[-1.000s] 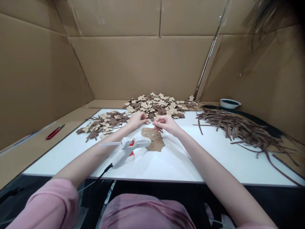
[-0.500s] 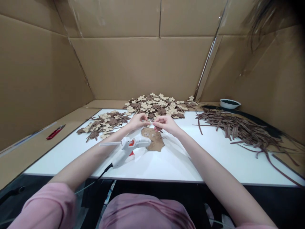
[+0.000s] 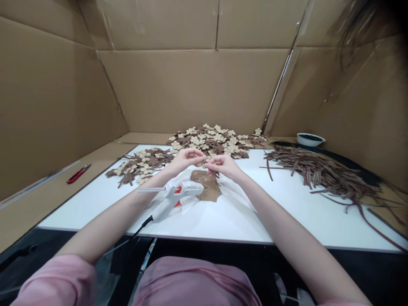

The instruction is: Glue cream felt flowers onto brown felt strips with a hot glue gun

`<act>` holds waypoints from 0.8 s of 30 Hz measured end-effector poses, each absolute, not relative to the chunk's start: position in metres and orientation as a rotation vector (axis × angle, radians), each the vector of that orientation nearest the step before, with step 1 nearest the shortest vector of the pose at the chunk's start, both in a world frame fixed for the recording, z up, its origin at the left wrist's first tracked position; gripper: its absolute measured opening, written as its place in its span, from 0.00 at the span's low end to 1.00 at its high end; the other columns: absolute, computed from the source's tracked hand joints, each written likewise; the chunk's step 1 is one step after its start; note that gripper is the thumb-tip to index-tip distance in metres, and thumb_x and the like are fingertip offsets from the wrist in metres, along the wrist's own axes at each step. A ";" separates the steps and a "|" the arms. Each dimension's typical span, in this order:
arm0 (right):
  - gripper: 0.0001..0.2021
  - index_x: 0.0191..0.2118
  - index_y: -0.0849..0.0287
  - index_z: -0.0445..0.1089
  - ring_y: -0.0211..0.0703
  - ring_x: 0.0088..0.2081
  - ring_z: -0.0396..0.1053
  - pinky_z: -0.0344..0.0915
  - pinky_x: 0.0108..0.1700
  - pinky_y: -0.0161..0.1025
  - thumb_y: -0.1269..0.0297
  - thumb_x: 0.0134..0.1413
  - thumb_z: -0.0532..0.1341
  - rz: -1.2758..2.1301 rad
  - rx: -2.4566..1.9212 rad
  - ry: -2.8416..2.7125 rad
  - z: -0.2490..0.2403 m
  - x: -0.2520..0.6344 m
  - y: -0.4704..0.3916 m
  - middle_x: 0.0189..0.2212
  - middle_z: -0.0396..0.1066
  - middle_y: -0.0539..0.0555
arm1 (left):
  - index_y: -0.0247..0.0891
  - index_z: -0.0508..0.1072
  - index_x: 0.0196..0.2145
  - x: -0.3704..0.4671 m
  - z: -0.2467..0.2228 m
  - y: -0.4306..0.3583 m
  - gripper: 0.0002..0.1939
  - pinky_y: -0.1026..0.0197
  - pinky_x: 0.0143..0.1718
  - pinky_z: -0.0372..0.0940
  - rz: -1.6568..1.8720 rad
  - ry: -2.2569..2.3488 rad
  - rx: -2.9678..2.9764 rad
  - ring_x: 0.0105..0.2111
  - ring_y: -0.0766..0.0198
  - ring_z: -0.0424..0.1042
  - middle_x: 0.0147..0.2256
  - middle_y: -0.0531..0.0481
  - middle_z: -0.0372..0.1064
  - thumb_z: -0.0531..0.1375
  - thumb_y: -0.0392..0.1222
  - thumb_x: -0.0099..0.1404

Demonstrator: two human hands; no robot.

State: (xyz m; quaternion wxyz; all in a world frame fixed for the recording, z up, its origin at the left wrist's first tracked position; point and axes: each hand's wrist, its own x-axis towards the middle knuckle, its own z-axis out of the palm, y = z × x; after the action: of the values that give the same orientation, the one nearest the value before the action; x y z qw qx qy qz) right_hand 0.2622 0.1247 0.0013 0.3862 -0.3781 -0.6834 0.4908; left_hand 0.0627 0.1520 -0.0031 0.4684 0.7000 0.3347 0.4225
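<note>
My left hand and my right hand meet above the middle of the white board. Between the left fingertips is a small cream flower, partly covered by the fingers. The right hand pinches a brown strip, its end sticking out below the fingers. Strip and flower touch or nearly touch; I cannot tell which. Below the hands lies a brown scrap with shiny glue on it. A white glue gun with a red trigger stands beside it, its nozzle pointing at the scrap.
A large heap of cream and brown flowers lies at the back. A smaller pile of flowers with strips is on the left, loose brown strips on the right. A red cutter and a white bowl sit at the sides.
My left hand has moved slightly up and right, bringing its fingertips closer to the right hand. The camera view has shifted a little.
</note>
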 end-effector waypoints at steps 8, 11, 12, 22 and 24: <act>0.21 0.23 0.64 0.72 0.34 0.18 0.62 0.56 0.22 0.34 0.47 0.41 0.69 1.229 -0.972 -1.773 -0.002 0.264 0.127 0.18 0.72 0.54 | 0.34 0.75 0.39 0.065 0.000 0.149 0.18 0.66 0.29 0.66 1.052 0.836 1.783 0.28 0.67 0.71 0.32 0.48 0.74 0.66 0.50 0.57; 0.20 0.23 0.64 0.73 0.35 0.18 0.63 0.56 0.21 0.34 0.48 0.40 0.70 1.235 -0.994 -1.783 -0.003 0.264 0.127 0.18 0.72 0.55 | 0.35 0.75 0.39 0.066 0.001 0.147 0.18 0.65 0.30 0.68 1.044 0.832 1.790 0.30 0.67 0.72 0.35 0.47 0.74 0.66 0.50 0.57; 0.20 0.23 0.64 0.73 0.35 0.18 0.63 0.56 0.21 0.34 0.48 0.40 0.70 1.242 -0.997 -1.781 -0.003 0.264 0.127 0.19 0.72 0.55 | 0.35 0.75 0.39 0.066 0.001 0.147 0.18 0.65 0.30 0.69 1.039 0.828 1.795 0.30 0.66 0.72 0.36 0.47 0.74 0.66 0.51 0.58; 0.21 0.23 0.64 0.72 0.35 0.18 0.63 0.55 0.21 0.34 0.47 0.38 0.70 1.288 -0.998 -1.736 -0.004 0.264 0.128 0.18 0.72 0.54 | 0.33 0.73 0.40 0.068 -0.002 0.148 0.20 0.62 0.34 0.70 0.980 0.782 1.765 0.32 0.64 0.74 0.35 0.46 0.74 0.68 0.49 0.55; 0.22 0.23 0.64 0.72 0.35 0.18 0.64 0.55 0.21 0.34 0.46 0.38 0.70 1.291 -1.003 -1.739 -0.004 0.264 0.128 0.18 0.72 0.54 | 0.34 0.73 0.40 0.068 -0.004 0.149 0.21 0.62 0.34 0.70 0.994 0.781 1.767 0.32 0.64 0.74 0.34 0.46 0.74 0.69 0.49 0.54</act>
State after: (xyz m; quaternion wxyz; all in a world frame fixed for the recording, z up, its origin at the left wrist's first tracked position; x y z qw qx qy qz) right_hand 0.2637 0.1282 -0.0044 0.3684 -0.3906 -0.6773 0.5029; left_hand 0.0682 0.1491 -0.0043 0.4658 0.7197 0.3180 0.4049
